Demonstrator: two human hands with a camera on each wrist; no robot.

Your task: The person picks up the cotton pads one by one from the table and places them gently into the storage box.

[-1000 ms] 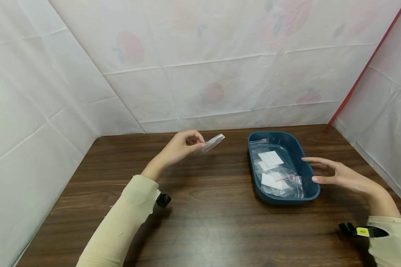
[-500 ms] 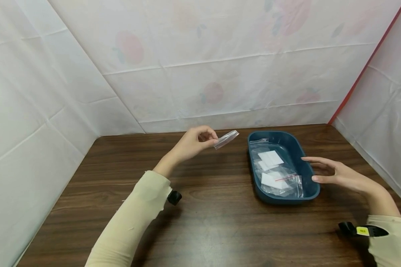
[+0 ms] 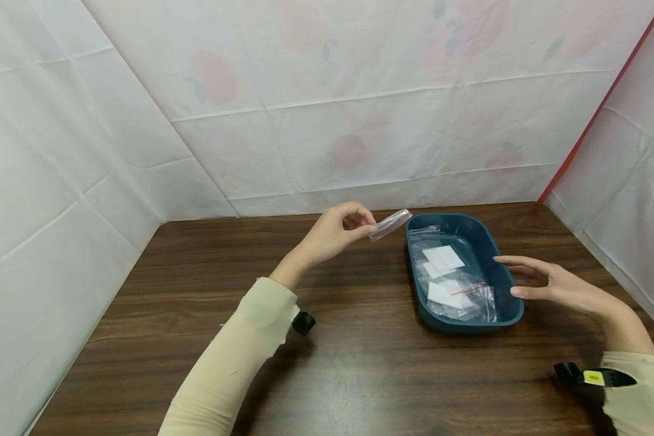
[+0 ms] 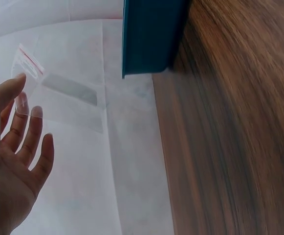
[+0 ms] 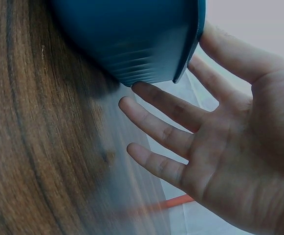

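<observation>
In the head view my left hand point(image 3: 335, 233) pinches a clear zip-lock bag point(image 3: 390, 224) between thumb and fingers, above the table. The bag's far end comes up to the back left corner of a dark blue plastic bin point(image 3: 452, 327). Seen from the left wrist, that zip-lock bag point(image 4: 68, 93) has a red seal line and a flat greyish piece inside. My right hand point(image 3: 569, 287) rests against the bin's right side with thumb and fingers spread. From the right wrist, its fingers point(image 5: 156, 128) look extended, with thumb and fingertips at the bin's edge.
Inside the bin lie several clear zip-lock bags point(image 3: 436, 230) with white flat pieces point(image 3: 442, 258), mostly along its left side. Brown wood-grain tabletop point(image 3: 338, 357) surrounds the bin. White patterned sheets point(image 3: 305, 145) rise behind and beside the table.
My left hand has moved right with the zip-lock bag, from the middle of the table's back towards the bin. The right hand and the bin have stayed in place.
</observation>
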